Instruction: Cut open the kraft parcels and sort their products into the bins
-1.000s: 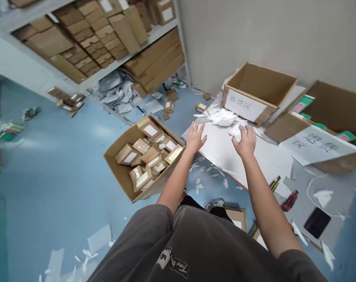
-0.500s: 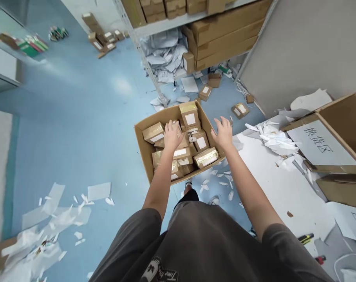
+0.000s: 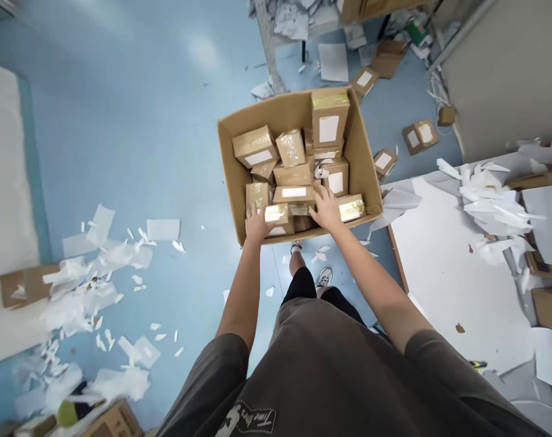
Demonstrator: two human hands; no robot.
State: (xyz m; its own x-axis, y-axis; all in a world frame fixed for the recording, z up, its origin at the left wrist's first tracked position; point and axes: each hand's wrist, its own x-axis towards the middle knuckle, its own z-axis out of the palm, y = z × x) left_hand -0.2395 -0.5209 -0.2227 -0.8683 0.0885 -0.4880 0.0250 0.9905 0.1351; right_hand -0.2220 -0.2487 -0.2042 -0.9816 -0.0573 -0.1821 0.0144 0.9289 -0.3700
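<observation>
While my left hand [image 3: 256,224] rests half-open on small boxes [image 3: 294,176] inside the carton [image 3: 230,176], my right [image 3: 325,208] reaches in with fingers spread. I cannot tell whether either grips one. Right of the carton is a table [image 3: 458,273].

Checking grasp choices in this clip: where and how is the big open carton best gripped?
Probably by the carton's opposite side walls, left hand and right hand coming from outside: those walls stand up with exposed rims, while small boxes crowd the space between.
</observation>
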